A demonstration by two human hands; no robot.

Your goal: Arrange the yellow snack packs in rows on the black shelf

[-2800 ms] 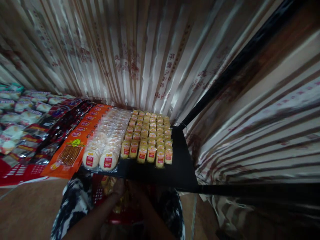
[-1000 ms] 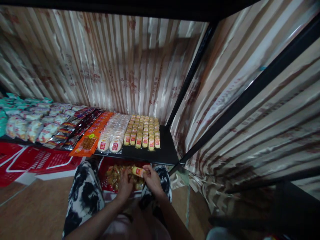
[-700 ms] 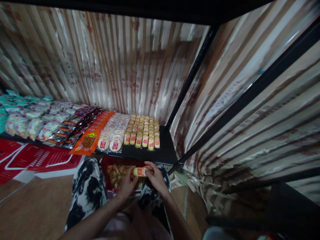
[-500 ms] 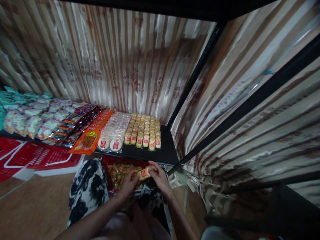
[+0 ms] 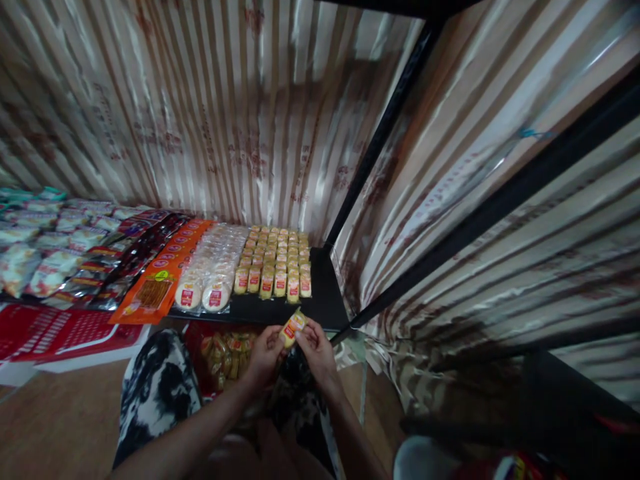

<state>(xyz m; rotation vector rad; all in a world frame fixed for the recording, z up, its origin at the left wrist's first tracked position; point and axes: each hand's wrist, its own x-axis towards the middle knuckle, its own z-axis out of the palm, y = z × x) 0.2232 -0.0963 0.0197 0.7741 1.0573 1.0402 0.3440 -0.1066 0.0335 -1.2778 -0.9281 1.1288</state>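
Between my two hands is a small yellow wrapped snack with a red and white label. My left hand pinches its lower left end, and my right hand grips its right side. It is tilted, just in front of the black shelf edge. Beneath and left of my hands, a dark red basket holds many similar yellow packs. On the black shelf, rows of matching yellow snacks lie side by side, labels facing me.
Left of those rows lie round white packaged crackers, an orange snack bag, dark packets and white bags. Red baskets stand at lower left. A black frame post and striped curtain enclose the shelf.
My hands have raised the yellow snack a little, out from above the basket toward the shelf edge, and turned it more upright. The view has shifted right.
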